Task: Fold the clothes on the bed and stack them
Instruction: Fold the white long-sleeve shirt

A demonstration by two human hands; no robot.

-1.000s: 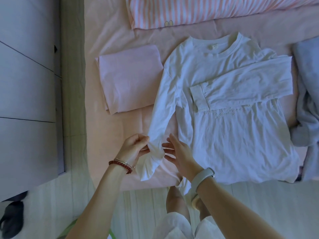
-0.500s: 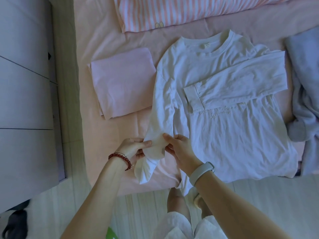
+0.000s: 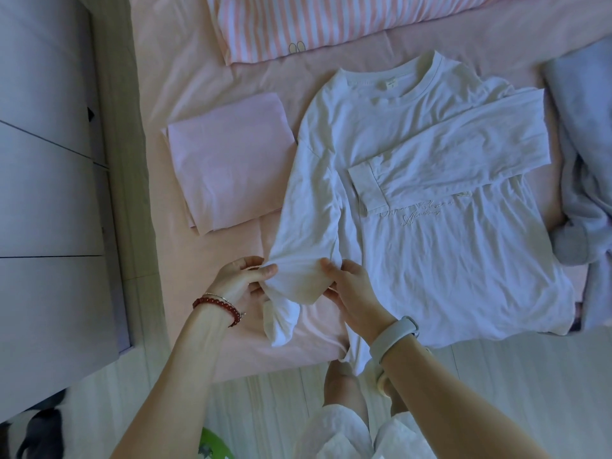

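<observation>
A white long-sleeved shirt [image 3: 447, 246] lies face up on the pink bed [image 3: 205, 71], collar away from me. One sleeve is folded across its chest. The other sleeve [image 3: 298, 240] runs down toward me, and both hands hold it near the cuff. My left hand [image 3: 241, 278] pinches the sleeve's left edge between thumb and fingers. My right hand [image 3: 351, 286] pinches its right edge. The cuff end hangs below the hands. A folded pink garment [image 3: 228, 160] lies flat to the left of the shirt.
A pink-and-white striped pillow [image 3: 314, 21] lies at the head of the bed. A crumpled grey-blue garment [image 3: 583, 193] sits at the right edge. A grey cabinet [image 3: 43, 193] stands left of the bed. The bed's near edge [image 3: 281, 366] meets a pale wooden floor.
Both hands have closed on the sleeve and lifted it slightly. The right hand, earlier with fingers spread beside the sleeve, now pinches its edge.
</observation>
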